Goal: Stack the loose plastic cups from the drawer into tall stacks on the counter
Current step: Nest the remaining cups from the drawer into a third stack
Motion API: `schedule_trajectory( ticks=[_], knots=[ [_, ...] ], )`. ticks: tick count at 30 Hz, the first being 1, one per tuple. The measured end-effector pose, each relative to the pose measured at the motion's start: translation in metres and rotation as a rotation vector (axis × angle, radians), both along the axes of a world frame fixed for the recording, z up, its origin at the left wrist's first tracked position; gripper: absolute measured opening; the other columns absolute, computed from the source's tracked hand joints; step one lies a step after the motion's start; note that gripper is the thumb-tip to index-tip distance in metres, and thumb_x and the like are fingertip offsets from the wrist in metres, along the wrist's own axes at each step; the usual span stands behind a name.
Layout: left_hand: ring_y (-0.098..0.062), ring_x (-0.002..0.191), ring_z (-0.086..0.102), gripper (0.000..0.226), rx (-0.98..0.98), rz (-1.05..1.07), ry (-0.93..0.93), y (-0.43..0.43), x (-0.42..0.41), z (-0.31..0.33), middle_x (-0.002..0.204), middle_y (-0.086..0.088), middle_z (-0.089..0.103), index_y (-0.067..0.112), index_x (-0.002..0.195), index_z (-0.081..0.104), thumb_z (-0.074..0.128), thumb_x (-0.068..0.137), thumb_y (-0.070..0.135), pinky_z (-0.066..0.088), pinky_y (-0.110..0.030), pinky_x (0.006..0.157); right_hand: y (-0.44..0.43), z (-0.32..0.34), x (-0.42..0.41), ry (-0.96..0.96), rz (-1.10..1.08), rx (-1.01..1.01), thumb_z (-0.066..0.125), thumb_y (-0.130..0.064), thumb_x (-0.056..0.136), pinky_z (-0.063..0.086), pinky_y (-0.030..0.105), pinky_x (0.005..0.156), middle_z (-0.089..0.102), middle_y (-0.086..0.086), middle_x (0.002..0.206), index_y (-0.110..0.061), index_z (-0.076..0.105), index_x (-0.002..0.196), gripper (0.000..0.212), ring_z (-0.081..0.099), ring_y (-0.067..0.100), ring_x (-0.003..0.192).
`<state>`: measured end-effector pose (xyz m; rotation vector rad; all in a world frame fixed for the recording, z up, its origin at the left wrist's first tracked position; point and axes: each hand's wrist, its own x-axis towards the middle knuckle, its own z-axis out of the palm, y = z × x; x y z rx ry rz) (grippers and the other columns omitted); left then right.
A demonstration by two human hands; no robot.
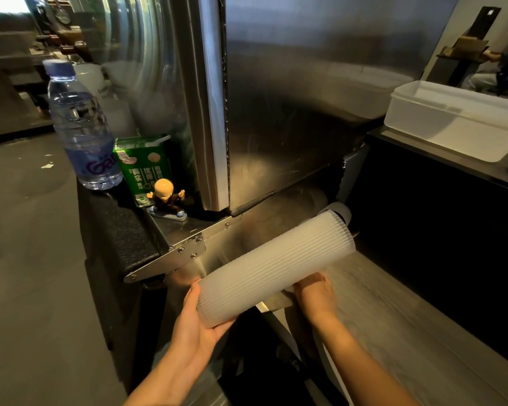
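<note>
Both forearms reach up from 6 o'clock. The left hand (201, 320) sits palm-up, thumb along the near end and fingers curled under it, gripping the stack of plastic cups (276, 265). The right hand (314, 293) is at mid-length, back to the camera, pressed to the stack's underside. Its fingers are hidden behind the cups, so I can't tell how far they wrap.

The stack lies nearly flat in mid-air, just below centre. Its long axis runs from 7 o'clock up to 2 o'clock, the narrower tip pointing away. It's in front of the steel machine (291, 98) and over a grey wood-grain surface (393, 317). At 10 o'clock stand a water bottle (79, 127), green carton (144, 168) and monk figurine (167, 200).
</note>
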<state>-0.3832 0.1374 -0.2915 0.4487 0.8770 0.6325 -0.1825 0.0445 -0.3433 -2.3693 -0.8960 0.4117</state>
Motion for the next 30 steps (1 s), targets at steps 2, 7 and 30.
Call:
schedule_trajectory(
  ticks=[2, 7, 30],
  knots=[
    [-0.033, 0.106, 0.056, 0.034, 0.006, -0.001, 0.0, 0.0, 0.001, -0.001, 0.122, -0.013, 0.051, 0.027, 0.126, 0.05, 0.043, 0.095, 0.039, 0.051, -0.044, 0.072, -0.003, 0.004, 0.005, -0.019, -0.05, -0.04, 0.049, -0.02, 0.091, 0.037, 0.032, 0.099, 0.056, 0.0, 0.115, -0.022, 0.059, 0.107, 0.018, 0.049, 0.018, 0.112],
    [-0.033, 0.105, 0.055, 0.03, 0.012, -0.003, 0.006, 0.0, 0.002, -0.001, 0.119, -0.012, 0.052, 0.029, 0.123, 0.051, 0.043, 0.095, 0.038, 0.051, -0.044, 0.072, -0.025, 0.034, 0.012, 0.31, -0.287, 0.529, 0.044, -0.011, 0.093, 0.042, 0.018, 0.065, 0.058, -0.005, 0.093, -0.015, 0.055, 0.108, 0.019, 0.057, 0.014, 0.084],
    [-0.032, 0.105, 0.055, 0.034, 0.01, -0.013, 0.015, 0.001, 0.01, -0.004, 0.119, -0.011, 0.051, 0.028, 0.126, 0.049, 0.043, 0.095, 0.039, 0.052, -0.045, 0.073, -0.049, 0.081, 0.036, 0.182, -0.286, 0.951, 0.031, 0.004, 0.093, 0.044, 0.016, 0.076, 0.059, -0.012, 0.076, -0.02, 0.055, 0.075, 0.038, 0.053, -0.007, 0.075]
  ],
)
